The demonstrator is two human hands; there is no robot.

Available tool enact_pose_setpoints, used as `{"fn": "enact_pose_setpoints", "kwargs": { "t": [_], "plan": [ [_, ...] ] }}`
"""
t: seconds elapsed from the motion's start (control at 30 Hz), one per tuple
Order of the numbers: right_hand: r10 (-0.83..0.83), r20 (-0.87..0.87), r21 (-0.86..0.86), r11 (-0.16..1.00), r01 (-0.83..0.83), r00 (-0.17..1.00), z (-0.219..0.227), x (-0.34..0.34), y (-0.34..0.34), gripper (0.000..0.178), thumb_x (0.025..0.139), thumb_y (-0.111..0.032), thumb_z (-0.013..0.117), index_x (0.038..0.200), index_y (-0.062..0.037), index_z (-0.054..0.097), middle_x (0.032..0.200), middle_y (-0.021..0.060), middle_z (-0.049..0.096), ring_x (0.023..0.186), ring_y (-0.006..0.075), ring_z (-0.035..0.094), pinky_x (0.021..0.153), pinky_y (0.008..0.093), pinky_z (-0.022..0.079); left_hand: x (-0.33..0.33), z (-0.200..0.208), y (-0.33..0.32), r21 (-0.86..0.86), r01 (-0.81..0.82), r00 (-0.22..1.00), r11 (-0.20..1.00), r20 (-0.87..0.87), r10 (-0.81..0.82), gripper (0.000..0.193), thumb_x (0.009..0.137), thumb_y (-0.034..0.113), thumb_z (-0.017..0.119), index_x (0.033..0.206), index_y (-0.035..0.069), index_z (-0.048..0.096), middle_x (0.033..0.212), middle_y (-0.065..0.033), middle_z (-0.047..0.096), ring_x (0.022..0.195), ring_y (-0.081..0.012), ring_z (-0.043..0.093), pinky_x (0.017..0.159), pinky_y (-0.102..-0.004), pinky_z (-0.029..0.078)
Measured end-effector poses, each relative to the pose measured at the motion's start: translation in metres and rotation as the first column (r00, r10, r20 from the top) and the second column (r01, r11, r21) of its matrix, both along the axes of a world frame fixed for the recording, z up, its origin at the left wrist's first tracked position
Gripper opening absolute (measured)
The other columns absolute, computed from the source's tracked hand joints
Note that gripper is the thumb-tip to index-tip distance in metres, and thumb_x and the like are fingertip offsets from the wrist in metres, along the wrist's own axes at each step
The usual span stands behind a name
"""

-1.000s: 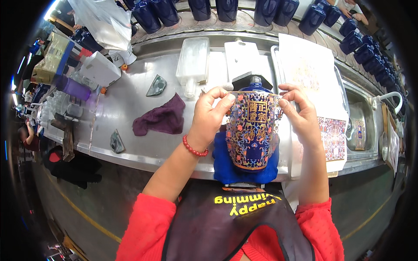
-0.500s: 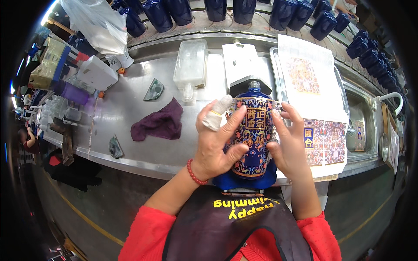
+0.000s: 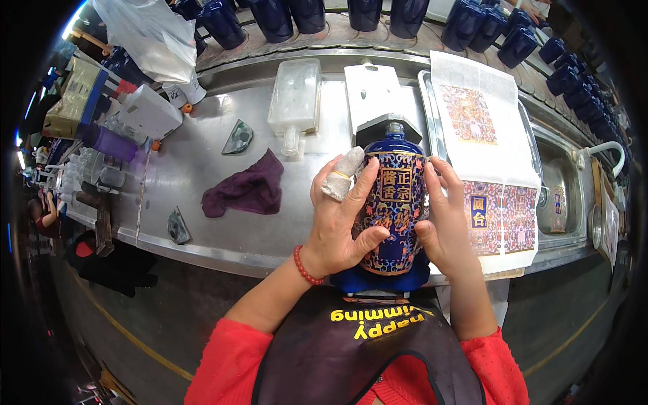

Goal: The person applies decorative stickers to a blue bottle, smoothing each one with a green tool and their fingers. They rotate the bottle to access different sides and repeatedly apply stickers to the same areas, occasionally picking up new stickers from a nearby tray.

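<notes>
A dark blue bottle with a flowered, gold-edged decal wrapped around it lies tilted in front of me, its neck pointing away. Its lower end rests on a blue padded support. My left hand is pressed along the bottle's left side, thumb and index finger on the decal; one finger wears a grey-white cloth cover, and a red bead bracelet circles the wrist. Along the right side, my right hand has its thumb and fingertips on the decal. The two hands hold the bottle between them; its underside is hidden.
Printed decal sheets lie at right, beside a sink with a white tap. On the steel table are a purple cloth, a clear bottle and green-grey scrapers. Blue bottles line the conveyor behind.
The blue bottles on the conveyor have shifted to the right. Both my hands stay on the decorated bottle; their index fingertips have moved slightly outward toward its sides.
</notes>
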State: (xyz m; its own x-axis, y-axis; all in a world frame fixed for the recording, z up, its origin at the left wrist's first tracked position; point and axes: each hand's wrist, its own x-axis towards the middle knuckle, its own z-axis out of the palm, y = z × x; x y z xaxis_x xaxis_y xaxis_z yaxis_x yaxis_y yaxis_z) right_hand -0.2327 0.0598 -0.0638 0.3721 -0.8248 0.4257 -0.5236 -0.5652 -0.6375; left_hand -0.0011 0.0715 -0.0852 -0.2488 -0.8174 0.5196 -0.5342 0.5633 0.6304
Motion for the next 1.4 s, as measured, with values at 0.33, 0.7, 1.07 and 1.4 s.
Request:
{"fn": "enact_pose_setpoints", "kwargs": {
  "t": [0.33, 0.7, 1.07, 1.4],
  "plan": [
    [-0.016, 0.017, 0.074, 0.997, 0.015, 1.000, 0.004, 0.000, -0.005, 0.079, 0.102, -0.056, 0.053, 0.153, 0.0025, 0.042, 0.155, 0.0256, 0.035, 0.138, 0.0396, 0.042, 0.113, 0.0454, 0.038, 0.001, -0.001, -0.006, -0.004, 0.001, 1.000, 1.000, 0.024, -0.001, 0.089, 0.095, 0.065, 0.056, 0.155, 0.001, 0.041, 0.152, -0.0246, 0.045, 0.140, -0.0436, 0.034, 0.120, -0.0511, 0.018],
    [-0.005, 0.026, 0.163, 0.987, 0.001, 1.000, 0.005, -0.002, -0.002, 0.079, 0.101, -0.055, 0.054, 0.154, 0.0018, 0.040, 0.157, 0.0248, 0.033, 0.139, 0.0383, 0.041, 0.114, 0.0451, 0.037, 0.002, -0.006, -0.007, -0.001, 0.026, 0.999, 1.000, -0.037, -0.026, 0.090, 0.096, 0.065, 0.055, 0.156, 0.000, 0.039, 0.155, -0.0247, 0.041, 0.140, -0.0429, 0.036, 0.119, -0.0510, 0.020],
    [0.038, 0.021, 0.123, 0.992, -0.040, 0.999, -0.003, -0.006, 0.002, 0.076, 0.101, -0.053, 0.057, 0.156, -0.0042, 0.040, 0.157, 0.0249, 0.031, 0.129, 0.0369, 0.046, 0.111, 0.0449, 0.039, 0.005, -0.007, -0.006, -0.009, 0.041, 0.999, 0.999, -0.011, -0.041, 0.087, 0.095, 0.066, 0.055, 0.156, 0.005, 0.042, 0.154, -0.0249, 0.041, 0.139, -0.0423, 0.035, 0.119, -0.0505, 0.021],
    [0.063, 0.066, 0.120, 0.990, -0.070, 0.996, -0.010, -0.012, 0.001, 0.079, 0.099, -0.058, 0.056, 0.156, -0.0053, 0.040, 0.156, 0.0243, 0.034, 0.129, 0.0389, 0.049, 0.110, 0.0460, 0.041, 0.012, -0.011, -0.007, 0.012, 0.096, 0.995, 0.995, -0.034, -0.096, 0.091, 0.093, 0.070, 0.054, 0.157, 0.006, 0.042, 0.156, -0.0269, 0.039, 0.141, -0.0431, 0.036, 0.119, -0.0495, 0.020]
  ]
}}
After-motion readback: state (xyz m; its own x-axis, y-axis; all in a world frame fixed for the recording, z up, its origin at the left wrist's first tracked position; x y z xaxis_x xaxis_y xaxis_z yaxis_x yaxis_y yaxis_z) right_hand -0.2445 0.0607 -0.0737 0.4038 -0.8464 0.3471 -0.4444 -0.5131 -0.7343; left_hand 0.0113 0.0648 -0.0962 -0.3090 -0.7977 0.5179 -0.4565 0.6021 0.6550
